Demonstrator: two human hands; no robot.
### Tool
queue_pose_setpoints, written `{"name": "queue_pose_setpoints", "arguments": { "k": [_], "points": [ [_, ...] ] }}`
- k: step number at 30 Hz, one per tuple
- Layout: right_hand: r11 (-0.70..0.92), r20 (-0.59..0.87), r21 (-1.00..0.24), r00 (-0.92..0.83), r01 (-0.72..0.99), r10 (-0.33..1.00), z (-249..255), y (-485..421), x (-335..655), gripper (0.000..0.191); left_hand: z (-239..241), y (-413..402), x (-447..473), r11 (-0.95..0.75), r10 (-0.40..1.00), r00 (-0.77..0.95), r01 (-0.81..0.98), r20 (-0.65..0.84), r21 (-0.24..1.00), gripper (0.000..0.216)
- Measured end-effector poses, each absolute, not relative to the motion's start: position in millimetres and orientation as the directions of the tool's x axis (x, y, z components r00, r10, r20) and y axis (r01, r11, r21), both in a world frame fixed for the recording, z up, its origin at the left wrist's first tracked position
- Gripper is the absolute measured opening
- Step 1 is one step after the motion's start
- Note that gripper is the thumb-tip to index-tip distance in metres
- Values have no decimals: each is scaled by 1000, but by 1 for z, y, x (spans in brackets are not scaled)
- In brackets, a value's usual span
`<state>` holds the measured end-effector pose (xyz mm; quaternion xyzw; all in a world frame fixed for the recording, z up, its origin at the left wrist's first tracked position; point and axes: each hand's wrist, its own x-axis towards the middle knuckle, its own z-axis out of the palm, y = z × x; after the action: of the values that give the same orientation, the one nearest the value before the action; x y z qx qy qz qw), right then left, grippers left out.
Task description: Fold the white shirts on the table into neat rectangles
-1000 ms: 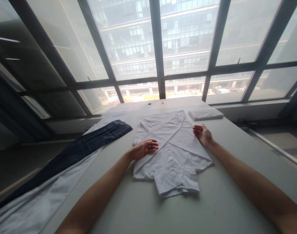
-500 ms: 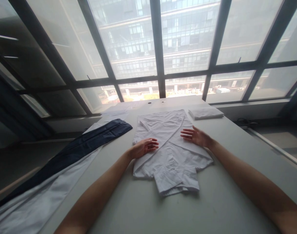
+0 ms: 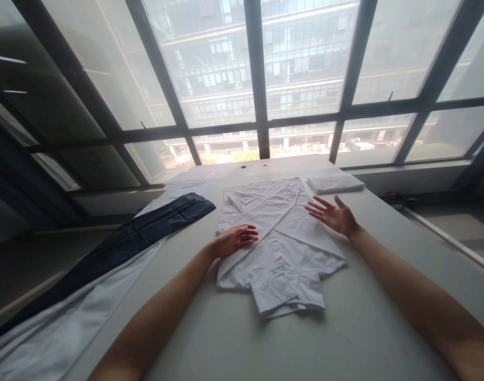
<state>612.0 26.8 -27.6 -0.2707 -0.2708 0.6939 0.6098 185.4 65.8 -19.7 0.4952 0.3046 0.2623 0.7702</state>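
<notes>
A white short-sleeved shirt [image 3: 279,254] lies partly folded on the pale table [image 3: 210,328], its two sleeves crossed over near the front. At its left side is my left hand [image 3: 234,239], fingers loosely curved and apart, resting on or just over the cloth with nothing in it. My right hand [image 3: 334,216] is by the shirt's right edge, palm turned inward and fingers spread, holding nothing. Whether either hand presses on the fabric I cannot tell.
Dark navy trousers [image 3: 146,227] stretch along the table's left side, over white cloth [image 3: 94,301]. A folded white cloth [image 3: 336,184] sits at the far right corner. Beyond the table stand tall windows with dark frames [image 3: 258,79].
My right hand has moved to the right, away from the shirt's middle, and its fingers have spread wider. My left hand and the shirt look the same.
</notes>
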Motion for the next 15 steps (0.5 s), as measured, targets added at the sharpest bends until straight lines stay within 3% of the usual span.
{"name": "queue_pose_setpoints", "arguments": {
  "k": [4, 15],
  "points": [
    [-350, -139, -759, -389, -549, 911, -27, 21, 596, 57, -19, 66, 186, 372, 708, 675, -104, -210, 922, 25],
    [-287, -74, -838, -424, -464, 903, -40, 29, 601, 60, -18, 65, 186, 370, 716, 665, -102, -213, 923, 26]
  ]
}}
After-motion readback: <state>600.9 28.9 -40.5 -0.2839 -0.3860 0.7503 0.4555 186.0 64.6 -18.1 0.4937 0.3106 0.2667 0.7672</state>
